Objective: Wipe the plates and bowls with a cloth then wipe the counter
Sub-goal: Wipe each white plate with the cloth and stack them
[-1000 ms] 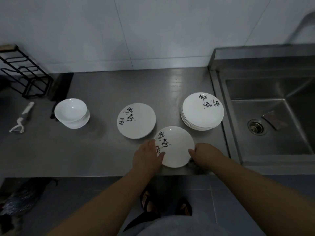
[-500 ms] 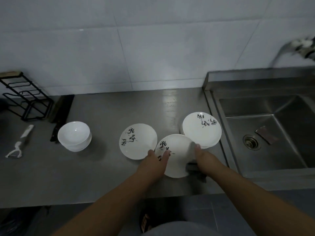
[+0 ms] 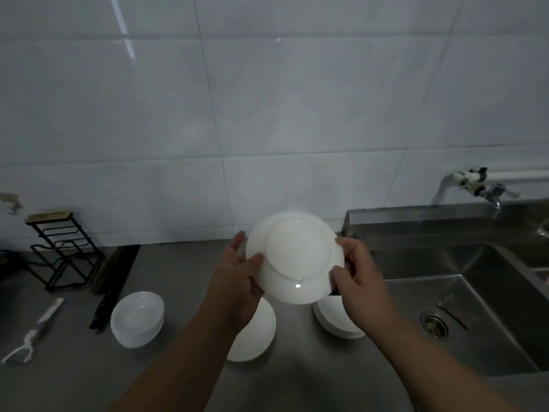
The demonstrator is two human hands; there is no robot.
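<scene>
Steel desk (image 3: 178,367) is running under everything, with the sink (image 3: 475,307) sitting at its right end. Above it the person is holding a white plate (image 3: 297,257) up on edge, its underside facing the camera. The left hand (image 3: 237,281) is gripping the left rim, fingers curled behind and thumb on the back. The right hand (image 3: 362,281) is pinching the right rim, and a dark scrap at its thumb, probably the cloth (image 3: 334,292), is lying against the plate's edge. A stack (image 3: 332,322) of plates is waiting under the right wrist, a lone plate (image 3: 255,334) is lying under the left wrist, and the bowls (image 3: 136,319) are sitting nested further left, all on the desk. The work is looking early: one plate is in hand, I cannot tell whether the lone plate is done, and the stack, bowls and desk are seemingly waiting. No readable writing is showing; the plate's back is plain.
</scene>
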